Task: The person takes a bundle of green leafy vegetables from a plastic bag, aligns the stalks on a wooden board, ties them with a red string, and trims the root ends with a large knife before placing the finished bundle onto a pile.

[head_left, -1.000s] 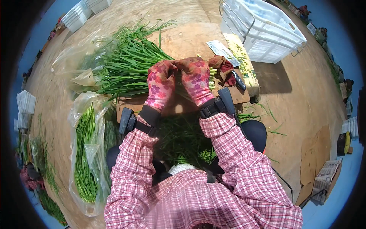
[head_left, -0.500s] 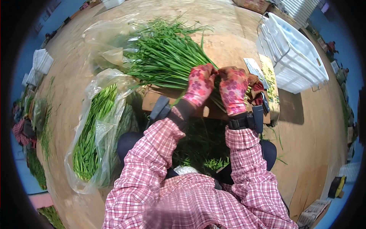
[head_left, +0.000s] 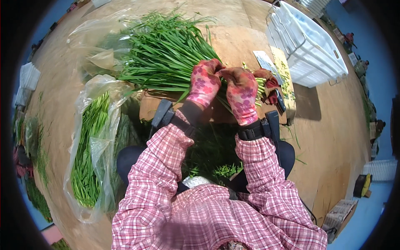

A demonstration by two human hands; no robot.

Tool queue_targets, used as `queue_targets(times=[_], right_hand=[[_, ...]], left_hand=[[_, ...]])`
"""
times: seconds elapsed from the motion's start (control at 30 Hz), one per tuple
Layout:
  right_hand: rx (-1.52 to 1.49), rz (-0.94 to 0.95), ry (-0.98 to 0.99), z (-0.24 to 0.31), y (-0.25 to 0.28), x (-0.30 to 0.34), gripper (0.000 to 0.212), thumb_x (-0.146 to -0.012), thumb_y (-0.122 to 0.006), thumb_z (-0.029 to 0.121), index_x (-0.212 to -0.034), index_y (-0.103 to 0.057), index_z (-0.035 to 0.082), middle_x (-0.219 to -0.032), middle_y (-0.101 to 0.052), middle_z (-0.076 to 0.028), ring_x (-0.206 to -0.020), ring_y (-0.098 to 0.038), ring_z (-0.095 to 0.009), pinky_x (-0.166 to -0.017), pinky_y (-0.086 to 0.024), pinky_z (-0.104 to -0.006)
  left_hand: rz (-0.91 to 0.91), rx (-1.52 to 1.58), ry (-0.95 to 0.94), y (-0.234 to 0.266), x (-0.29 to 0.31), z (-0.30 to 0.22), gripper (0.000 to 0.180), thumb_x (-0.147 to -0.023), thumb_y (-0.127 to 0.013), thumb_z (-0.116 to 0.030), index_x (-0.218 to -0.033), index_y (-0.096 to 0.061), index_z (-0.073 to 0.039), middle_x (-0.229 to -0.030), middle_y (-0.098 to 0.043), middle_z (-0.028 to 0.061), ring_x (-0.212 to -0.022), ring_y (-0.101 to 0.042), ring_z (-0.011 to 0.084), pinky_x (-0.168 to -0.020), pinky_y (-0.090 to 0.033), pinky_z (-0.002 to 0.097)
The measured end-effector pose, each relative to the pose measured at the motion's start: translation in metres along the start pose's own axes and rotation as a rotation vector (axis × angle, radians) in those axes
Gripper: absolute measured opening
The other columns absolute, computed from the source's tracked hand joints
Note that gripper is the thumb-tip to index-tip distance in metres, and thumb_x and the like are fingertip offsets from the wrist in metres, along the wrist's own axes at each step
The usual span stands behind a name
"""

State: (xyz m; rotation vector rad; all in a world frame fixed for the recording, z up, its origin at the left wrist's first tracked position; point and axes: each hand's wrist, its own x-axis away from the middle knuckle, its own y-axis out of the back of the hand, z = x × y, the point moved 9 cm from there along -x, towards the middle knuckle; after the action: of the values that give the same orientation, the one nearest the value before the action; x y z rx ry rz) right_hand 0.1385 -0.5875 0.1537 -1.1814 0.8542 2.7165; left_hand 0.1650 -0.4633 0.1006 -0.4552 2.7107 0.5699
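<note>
A thick bunch of long, flat green leaves like garlic chives (head_left: 168, 58) lies across a low wooden board (head_left: 235, 39), leaves to the far left and pale stem ends to the right. My left hand (head_left: 205, 83), in a pink flowered glove, is closed over the stems. My right hand (head_left: 241, 91), gloved alike with brown-stained fingers, is closed beside it. The fingertips of both hands meet above the bunch; whatever they pinch is hidden. Just right of my right hand are a dark red cloth (head_left: 271, 85) and a dark handle-like object (head_left: 280, 101).
A clear bag of greens (head_left: 87, 154) lies on the left, with crumpled plastic (head_left: 98, 52) behind. A pale flat sheet (head_left: 266, 61) and a yellowish block (head_left: 286, 71) strewn with stem bits lie right. A white crate (head_left: 308, 46) stands beyond. Loose greens (head_left: 227, 170) are between my knees.
The whole scene has shifted left and slightly up in the picture. My right hand has tilted, its fingers now reaching further toward the left hand over the bunch.
</note>
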Motion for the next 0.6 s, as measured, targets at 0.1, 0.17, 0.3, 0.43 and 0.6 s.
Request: queue_targets(times=[0.1, 0.17, 0.3, 0.43, 0.6], right_hand=[[0.017, 0.026, 0.048, 0.003, -0.004, 0.003, 0.016, -0.073, -0.062, -0.006, -0.084, -0.068, 0.004, -0.080, -0.066, -0.010, -0.078, -0.064, -0.026, -0.070, -0.049, -0.0339], [0.054, 0.034, 0.080, 0.004, -0.005, 0.007, 0.017, -0.072, -0.063, -0.007, -0.085, -0.068, 0.005, -0.080, -0.066, -0.010, -0.078, -0.064, -0.027, -0.070, -0.049, -0.0343], [0.091, 0.001, 0.142, 0.005, -0.002, 0.016, 0.023, -0.069, -0.063, -0.002, -0.088, -0.066, 0.012, -0.083, -0.062, -0.008, -0.084, -0.058, -0.029, -0.076, -0.046, -0.0388], [0.084, -0.010, 0.216, 0.007, -0.001, 0.023, 0.024, -0.068, -0.064, -0.002, -0.087, -0.066, 0.012, -0.084, -0.062, -0.006, -0.085, -0.057, -0.030, -0.079, -0.045, -0.0410], [0.086, 0.031, 0.226, 0.003, -0.002, 0.029, 0.023, -0.066, -0.064, 0.000, -0.086, -0.067, 0.012, -0.089, -0.061, -0.005, -0.089, -0.055, -0.030, -0.081, -0.044, -0.0411]], left_hand=[[-0.027, -0.099, -0.052, 0.001, 0.000, -0.003, 0.009, -0.080, -0.057, 0.000, -0.086, -0.064, -0.002, -0.082, -0.061, 0.0160, -0.082, -0.061, 0.0296, -0.072, -0.048, 0.0339], [-0.045, -0.030, -0.075, 0.004, -0.002, -0.006, 0.008, -0.074, -0.063, -0.004, -0.082, -0.065, -0.004, -0.078, -0.064, 0.0173, -0.079, -0.063, 0.0325, -0.068, -0.050, 0.0380], [0.161, 0.187, 0.203, -0.006, -0.009, 0.009, 0.009, -0.074, -0.066, -0.006, -0.081, -0.064, 0.000, -0.077, -0.064, 0.0158, -0.075, -0.065, 0.0263, -0.067, -0.050, 0.0338], [0.016, -0.419, -0.395, 0.020, 0.000, -0.055, 0.010, -0.074, -0.067, -0.005, -0.084, -0.066, -0.007, -0.080, -0.062, 0.0087, -0.070, -0.061, 0.0267, -0.061, -0.050, 0.0330], [0.154, -0.145, 0.046, 0.019, 0.004, -0.028, 0.013, -0.079, -0.068, -0.012, -0.091, -0.068, -0.006, -0.080, -0.068, 0.0096, -0.068, -0.065, 0.0203, -0.061, -0.050, 0.0299]])
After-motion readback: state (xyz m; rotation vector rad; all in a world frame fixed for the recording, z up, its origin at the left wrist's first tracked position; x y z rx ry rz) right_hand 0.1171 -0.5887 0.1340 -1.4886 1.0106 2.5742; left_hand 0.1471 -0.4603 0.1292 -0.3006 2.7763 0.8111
